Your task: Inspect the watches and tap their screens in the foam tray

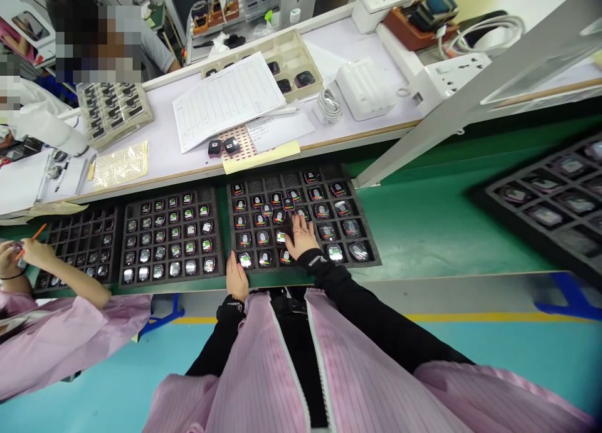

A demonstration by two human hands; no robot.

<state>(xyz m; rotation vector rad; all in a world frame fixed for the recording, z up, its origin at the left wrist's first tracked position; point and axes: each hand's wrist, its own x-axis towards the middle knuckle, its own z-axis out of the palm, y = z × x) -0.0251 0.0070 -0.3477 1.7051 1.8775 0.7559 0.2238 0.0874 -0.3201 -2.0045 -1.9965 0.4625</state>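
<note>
Pink jacket [261, 376] held clear, watches [322, 210] are best touched lightly, right hand [303, 237] spread, tray [273, 183] steadied by left hand [237, 280], laid open.

Left hand [237, 279] points forward; right hand [302, 237] reaches farther out, palm down, thumb spread

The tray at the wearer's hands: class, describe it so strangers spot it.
On the green bench lie dark gridded trays. Unlike the others, this tray has the wearer's left hand at its near left corner and right hand over its devices.
</note>
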